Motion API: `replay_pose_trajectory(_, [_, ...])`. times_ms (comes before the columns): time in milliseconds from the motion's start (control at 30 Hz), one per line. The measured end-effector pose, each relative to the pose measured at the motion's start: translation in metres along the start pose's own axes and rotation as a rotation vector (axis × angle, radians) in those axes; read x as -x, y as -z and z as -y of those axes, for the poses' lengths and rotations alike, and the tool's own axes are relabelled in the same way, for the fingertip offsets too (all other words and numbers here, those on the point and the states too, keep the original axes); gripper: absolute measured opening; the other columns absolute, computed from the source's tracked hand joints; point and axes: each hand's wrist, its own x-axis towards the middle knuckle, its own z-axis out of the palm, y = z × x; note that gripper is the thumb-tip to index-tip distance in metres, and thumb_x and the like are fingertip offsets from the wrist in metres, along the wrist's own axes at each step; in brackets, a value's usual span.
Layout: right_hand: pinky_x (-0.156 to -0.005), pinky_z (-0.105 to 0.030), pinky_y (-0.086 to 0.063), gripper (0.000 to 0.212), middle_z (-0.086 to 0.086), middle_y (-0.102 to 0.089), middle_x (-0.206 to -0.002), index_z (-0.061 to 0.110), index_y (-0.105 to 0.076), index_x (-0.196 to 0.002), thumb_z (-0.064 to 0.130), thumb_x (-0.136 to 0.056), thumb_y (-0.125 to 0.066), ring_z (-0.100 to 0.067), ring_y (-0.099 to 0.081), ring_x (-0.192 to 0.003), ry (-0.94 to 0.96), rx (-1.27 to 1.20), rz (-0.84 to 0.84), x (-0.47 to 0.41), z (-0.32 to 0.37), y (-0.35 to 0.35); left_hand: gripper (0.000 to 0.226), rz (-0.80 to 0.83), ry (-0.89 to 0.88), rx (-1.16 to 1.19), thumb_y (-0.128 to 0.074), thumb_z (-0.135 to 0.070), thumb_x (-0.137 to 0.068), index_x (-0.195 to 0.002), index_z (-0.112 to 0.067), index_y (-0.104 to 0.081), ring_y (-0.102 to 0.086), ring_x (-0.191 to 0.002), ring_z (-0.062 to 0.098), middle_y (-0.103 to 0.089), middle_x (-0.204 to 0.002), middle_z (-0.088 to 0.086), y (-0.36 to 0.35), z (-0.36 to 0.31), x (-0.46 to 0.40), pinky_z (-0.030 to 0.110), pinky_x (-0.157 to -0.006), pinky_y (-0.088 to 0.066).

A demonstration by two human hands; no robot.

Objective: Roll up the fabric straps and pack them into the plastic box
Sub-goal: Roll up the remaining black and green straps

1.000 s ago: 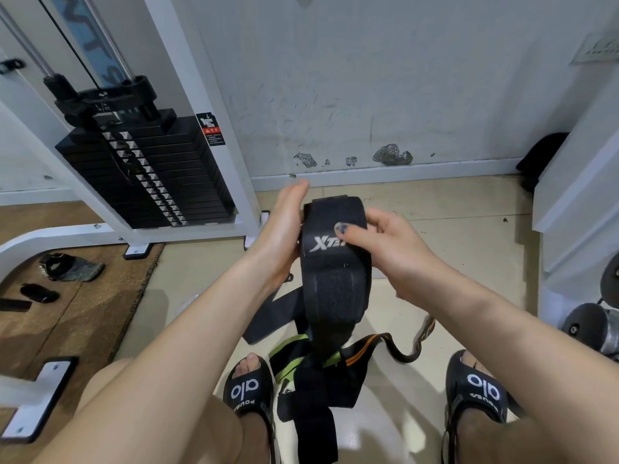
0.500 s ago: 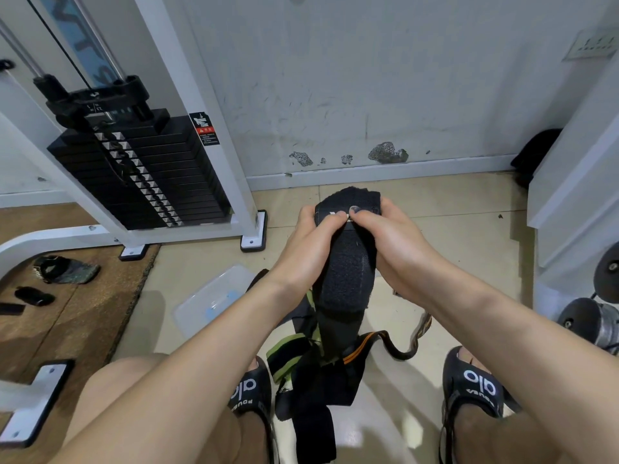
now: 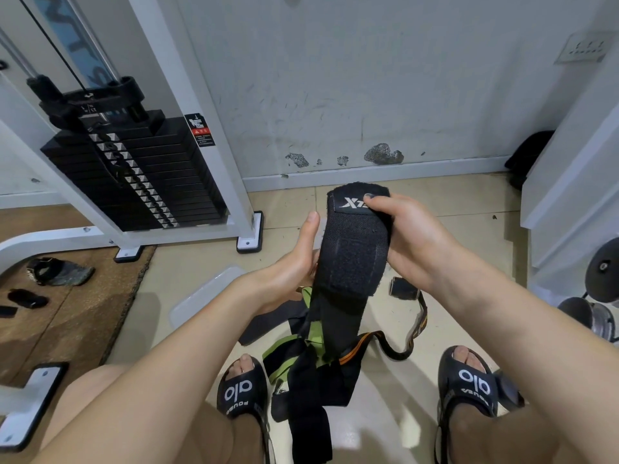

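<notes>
Up top, right hand pinches black strap — left hand open, flat beside it.

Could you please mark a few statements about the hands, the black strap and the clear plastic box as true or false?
1. The right hand pinches the top of the black fabric strap near its white logo. True.
2. The left hand grips the strap in a closed fist. False: its fingers are straight, held beside the strap.
3. The clear plastic box lies on the floor behind the left forearm. True.
4. The held strap is fully rolled up. False: it hangs down unrolled.
5. More loose straps lie between the black sandals. True.
</notes>
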Motion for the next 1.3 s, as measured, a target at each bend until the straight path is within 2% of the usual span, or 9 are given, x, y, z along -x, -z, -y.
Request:
replay_pose_trajectory(133, [-0.09, -0.039, -0.06, 0.04, -0.026, -0.068, -0.124, -0.01, -0.058, -0.134, 0.015, -0.103, -0.054, -0.029, -0.069, -0.102, -0.041, -0.051, 0.001, -0.003, 0.004, 0.004, 0.093, -0.004, -0.067, 0.054, -0.026, -0.104, -0.066, -0.125, -0.042, -0.062, -0.053, -0.137, 0.01, -0.063, -0.136, -0.017, 0.002, 0.011, -0.01, 0.039, -0.125, -0.026])
replay_pose_trajectory(233, [-0.089, -0.041, -0.061, 0.042, -0.022, -0.068, -0.117, -0.011, -0.057, -0.134, 0.016, -0.102, -0.057, -0.028, -0.07, -0.099, -0.026, -0.071, -0.021, -0.004, 0.004, 0.004, 0.052, -0.026, -0.149, -0.024, -0.056, -0.069, -0.088, -0.114, -0.027, -0.072, -0.07, -0.115, 0.011, -0.076, -0.118, -0.007, -0.006, 0.01, -0.005, 0.034, -0.106, -0.049])
replay_pose_trajectory(333, [-0.08, -0.038, -0.063, 0.04, -0.021, -0.07, -0.107, -0.013, -0.058, -0.131, 0.013, -0.102, -0.058, -0.025, -0.073, -0.088, 0.009, -0.049, -0.06, -0.004, 0.002, 0.002, 0.026, -0.12, -0.237, 0.046, -0.054, -0.035, -0.104, -0.115, -0.018, -0.07, -0.073, -0.107, 0.015, -0.077, -0.116, 0.003, -0.011, 0.004, 0.0, 0.03, -0.093, -0.056])
replay_pose_trajectory(467, [-0.093, -0.043, -0.059, 0.035, -0.023, -0.072, -0.121, -0.003, -0.064, -0.127, 0.022, -0.104, -0.056, -0.029, -0.073, -0.104, -0.091, 0.104, -0.031, -0.002, -0.009, -0.002, 0.033, -0.187, -0.252, 0.231, -0.049, -0.035, -0.107, -0.13, -0.016, -0.064, -0.071, -0.113, 0.016, -0.075, -0.122, 0.003, -0.016, -0.004, 0.001, 0.034, -0.098, -0.056])
replay_pose_trajectory(633, [-0.097, -0.043, -0.057, 0.036, -0.013, -0.077, -0.114, 0.01, -0.072, -0.122, 0.037, -0.101, -0.059, -0.028, -0.074, -0.106, -0.211, 0.24, -0.054, 0.002, -0.029, -0.006, 0.03, -0.267, -0.222, 0.372, -0.049, -0.034, -0.108, -0.12, -0.015, -0.069, -0.074, -0.106, 0.016, -0.078, -0.113, 0.004, -0.021, -0.011, 0.001, 0.034, -0.094, -0.058])
replay_pose_trajectory(767, [-0.085, -0.034, -0.055, 0.074, -0.005, -0.065, -0.134, 0.019, -0.044, -0.149, 0.057, -0.089, -0.065, -0.02, -0.068, -0.112, -0.155, 0.494, -0.097, 0.0, -0.033, -0.007, 0.027, -0.353, -0.202, 0.504, -0.052, -0.031, -0.108, -0.117, -0.011, -0.068, -0.075, -0.102, 0.022, -0.077, -0.111, 0.011, -0.017, -0.014, 0.0, 0.038, -0.092, -0.06])
replay_pose_trajectory(933, [-0.111, -0.043, -0.045, 0.067, -0.005, -0.061, -0.136, 0.031, -0.028, -0.158, 0.051, -0.1, -0.055, -0.024, -0.059, -0.126, -0.041, 0.806, -0.094, 0.008, -0.034, -0.013, 0.034, -0.382, -0.126, 0.668, -0.052, -0.034, -0.106, -0.115, -0.006, -0.071, -0.077, -0.09, 0.02, -0.079, -0.103, 0.01, 0.0, -0.016, 0.0, 0.034, -0.087, -0.061])
replay_pose_trajectory(1133, [-0.1, -0.042, -0.053, 0.045, -0.005, -0.067, -0.118, 0.029, -0.046, -0.143, 0.038, -0.101, -0.058, -0.023, -0.065, -0.112, 0.054, 0.63, -0.186, 0.001, -0.033, -0.014, 0.038, -0.241, -0.115, 0.582, -0.046, -0.037, -0.105, -0.118, -0.016, -0.074, -0.074, -0.103, 0.025, -0.077, -0.112, 0.011, -0.02, -0.006, 0.001, 0.04, -0.099, -0.053])
replay_pose_trajectory(1300, [-0.101, -0.046, -0.052, 0.04, -0.001, -0.065, -0.112, 0.029, -0.047, -0.141, 0.029, -0.102, -0.055, -0.022, -0.064, -0.109, 0.025, 0.542, -0.231, -0.001, -0.03, -0.013, 0.035, -0.216, -0.102, 0.55, -0.063, -0.041, -0.093, -0.121, -0.023, -0.073, -0.072, -0.11, 0.03, -0.077, -0.115, 0.012, -0.033, 0.006, -0.004, 0.049, -0.106, -0.052])
